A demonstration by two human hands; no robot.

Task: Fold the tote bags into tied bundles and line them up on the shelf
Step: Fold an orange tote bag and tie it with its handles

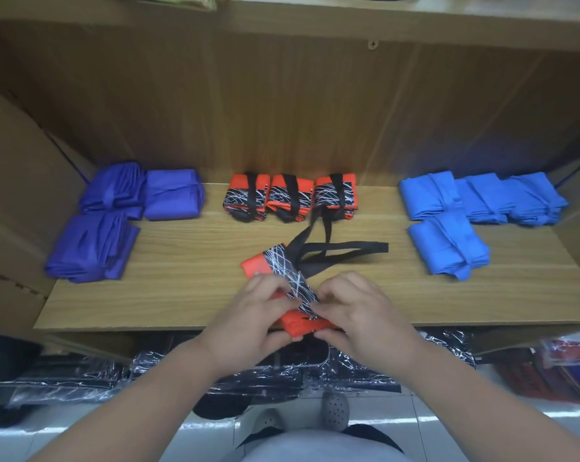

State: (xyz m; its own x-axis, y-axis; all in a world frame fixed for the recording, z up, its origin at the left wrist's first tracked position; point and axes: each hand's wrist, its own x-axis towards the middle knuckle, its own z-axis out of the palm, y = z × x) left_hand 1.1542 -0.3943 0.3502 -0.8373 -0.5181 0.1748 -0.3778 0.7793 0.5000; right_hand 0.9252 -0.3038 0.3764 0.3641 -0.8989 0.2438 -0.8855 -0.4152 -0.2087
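Note:
An orange tote bag [260, 270] with a black-and-white scribble band lies folded into a strip at the front middle of the wooden shelf [195, 288]. Its black handles [345, 251] trail loose toward the back right. My left hand [258, 315] grips the strip's near end from the left. My right hand [358, 311] pinches it from the right, with the fingertips of both hands meeting on the patterned band. Three tied orange bundles [290, 198] stand in a row at the back middle.
Three purple bundles [125, 211] lie at the left and several blue bundles [475, 208] at the right. A cardboard box [21, 195] flanks the left side. Plastic-wrapped dark bags [81, 381] are stacked below the shelf edge. An upper shelf [315, 18] hangs overhead.

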